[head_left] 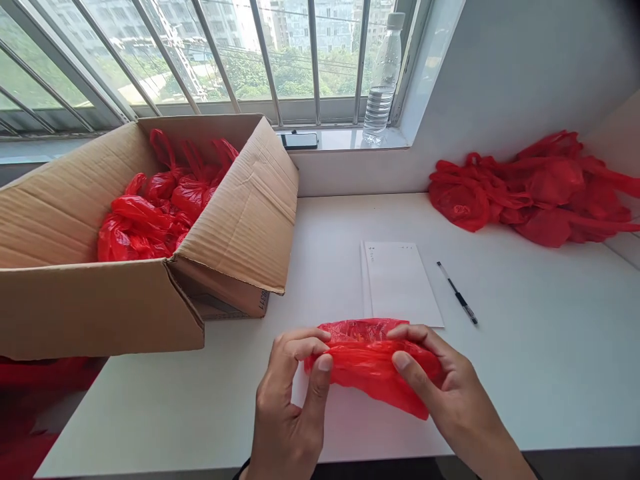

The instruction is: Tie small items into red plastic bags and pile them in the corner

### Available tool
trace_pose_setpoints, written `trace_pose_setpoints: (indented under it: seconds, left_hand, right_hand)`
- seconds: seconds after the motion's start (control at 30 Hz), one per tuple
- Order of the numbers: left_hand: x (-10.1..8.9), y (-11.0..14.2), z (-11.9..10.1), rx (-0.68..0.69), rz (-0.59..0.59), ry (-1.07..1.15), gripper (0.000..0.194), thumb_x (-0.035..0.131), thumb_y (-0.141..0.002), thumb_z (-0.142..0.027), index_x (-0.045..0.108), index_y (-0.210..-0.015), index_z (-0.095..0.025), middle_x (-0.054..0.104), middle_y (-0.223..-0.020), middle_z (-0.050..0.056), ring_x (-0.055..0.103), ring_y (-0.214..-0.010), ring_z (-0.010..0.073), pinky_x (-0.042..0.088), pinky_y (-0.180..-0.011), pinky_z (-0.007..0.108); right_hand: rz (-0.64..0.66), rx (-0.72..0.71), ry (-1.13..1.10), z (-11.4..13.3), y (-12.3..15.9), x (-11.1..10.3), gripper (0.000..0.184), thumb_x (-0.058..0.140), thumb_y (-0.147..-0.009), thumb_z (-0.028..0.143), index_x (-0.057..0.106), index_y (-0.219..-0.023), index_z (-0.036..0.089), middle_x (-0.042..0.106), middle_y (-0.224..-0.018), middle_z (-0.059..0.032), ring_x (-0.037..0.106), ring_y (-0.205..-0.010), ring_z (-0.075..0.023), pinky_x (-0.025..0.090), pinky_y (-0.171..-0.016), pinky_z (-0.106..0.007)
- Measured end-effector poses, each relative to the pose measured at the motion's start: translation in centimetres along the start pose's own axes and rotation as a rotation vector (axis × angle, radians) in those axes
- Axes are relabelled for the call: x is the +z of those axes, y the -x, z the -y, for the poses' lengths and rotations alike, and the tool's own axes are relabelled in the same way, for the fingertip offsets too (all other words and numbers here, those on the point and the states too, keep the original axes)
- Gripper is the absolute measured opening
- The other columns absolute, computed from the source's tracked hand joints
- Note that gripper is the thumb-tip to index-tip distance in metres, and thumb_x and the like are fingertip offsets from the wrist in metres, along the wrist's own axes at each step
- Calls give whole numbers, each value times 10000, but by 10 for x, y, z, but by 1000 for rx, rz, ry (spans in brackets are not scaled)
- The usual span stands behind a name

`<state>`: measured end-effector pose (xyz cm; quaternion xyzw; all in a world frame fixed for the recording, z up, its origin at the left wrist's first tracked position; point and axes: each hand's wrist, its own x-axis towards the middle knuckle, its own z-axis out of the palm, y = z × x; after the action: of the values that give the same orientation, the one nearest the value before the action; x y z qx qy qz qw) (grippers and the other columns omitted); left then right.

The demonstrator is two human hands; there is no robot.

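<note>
Both my hands hold a folded red plastic bag (371,363) just above the white table's near edge. My left hand (290,407) pinches the bag's left end between thumb and fingers. My right hand (450,393) grips its right end, fingers curled over the top. A white envelope or sheet (400,280) lies flat right behind the bag, with a black pen (457,293) to its right.
An open cardboard box (75,293) at the left holds several knotted red bags (155,213). A loose pile of red bags (540,190) lies at the back right. On the windowsill stand a water bottle (383,83) and a phone (299,140).
</note>
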<state>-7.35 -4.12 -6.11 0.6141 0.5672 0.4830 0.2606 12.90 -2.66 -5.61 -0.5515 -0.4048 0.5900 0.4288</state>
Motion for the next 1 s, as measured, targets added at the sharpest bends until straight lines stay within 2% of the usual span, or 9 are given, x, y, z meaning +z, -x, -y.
trace_pose_setpoints:
  seconds: [0.17, 0.3, 0.43, 0.5, 0.63, 0.77, 0.87, 0.93, 1.0]
  left_hand:
    - [-7, -8, 4, -187, -231, 94, 129, 562, -1052, -353, 658, -994, -289, 639, -1192, -6, 604, -1131, 141, 476, -922, 209]
    - [-9, -3, -2, -129, -290, 4, 144, 587, -1021, -363, 705, -1087, -312, 608, -1026, 2, 591, -973, 165, 477, -862, 253]
    - [1, 6, -19, 6, -91, -129, 484, 704, -917, -311, 619, -1391, -366, 479, -694, -73, 475, -593, 133, 443, -620, 265]
    - [4, 6, -25, -20, -18, -136, 421, 713, -915, -285, 654, -1322, -371, 403, -599, -104, 368, -494, 109, 361, -508, 238]
    - [-3, 0, -29, -241, -40, 56, 112, 691, -950, -354, 737, -1035, -297, 550, -560, -80, 396, -503, 104, 314, -494, 237]
    - [-27, -10, -25, -430, 9, 405, 164, 674, -959, -442, 711, -932, -284, 563, -502, -59, 546, -479, 135, 445, -531, 241]
    - [-44, -17, -18, -430, 12, 685, 254, 606, -960, -465, 726, -852, -269, 671, -724, 11, 659, -652, 208, 572, -626, 324]
    - [-50, -19, -15, -482, 25, 784, 329, 570, -961, -522, 713, -827, -257, 666, -851, 44, 669, -772, 248, 604, -678, 381]
    - [-49, -19, -16, -573, 103, 834, 422, 572, -931, -646, 643, -799, -252, 628, -829, 48, 644, -757, 245, 589, -655, 380]
  right_hand:
    - [-274, -187, -49, -12, -10, -25, 325, 712, -928, 577, 649, -1018, 271, 675, -865, -5, 626, -780, -150, 541, -639, -180]
    - [-303, -223, -91, -13, -14, -33, 311, 752, -916, 522, 632, -1072, 282, 720, -1017, -38, 692, -893, -185, 600, -682, -212]
    - [-285, -281, -75, -4, -4, -25, 299, 778, -905, 458, 638, -1113, 293, 733, -990, -34, 734, -861, -209, 616, -622, -228]
    - [-301, -321, -49, 0, 2, -24, 288, 793, -896, 422, 646, -1109, 294, 748, -990, -33, 748, -847, -215, 627, -626, -238]
    - [-358, -400, -30, 6, 14, -31, 293, 818, -876, 372, 657, -1112, 307, 765, -946, -17, 752, -823, -213, 639, -655, -262]
    - [-553, -400, -139, 16, 21, -37, 352, 823, -878, 322, 641, -1177, 360, 754, -998, 0, 718, -932, -208, 622, -804, -323]
    - [-698, -439, -182, 26, 20, -35, 421, 806, -894, 299, 602, -1236, 436, 722, -1146, 3, 671, -1048, -222, 557, -976, -413]
    - [-693, -456, -111, 30, 18, -36, 435, 787, -905, 327, 577, -1264, 453, 679, -1264, -21, 638, -1157, -266, 523, -1029, -483]
    - [-616, -482, 64, 28, 21, -44, 506, 756, -925, 346, 516, -1356, 458, 635, -1350, -46, 590, -1277, -304, 514, -1050, -523]
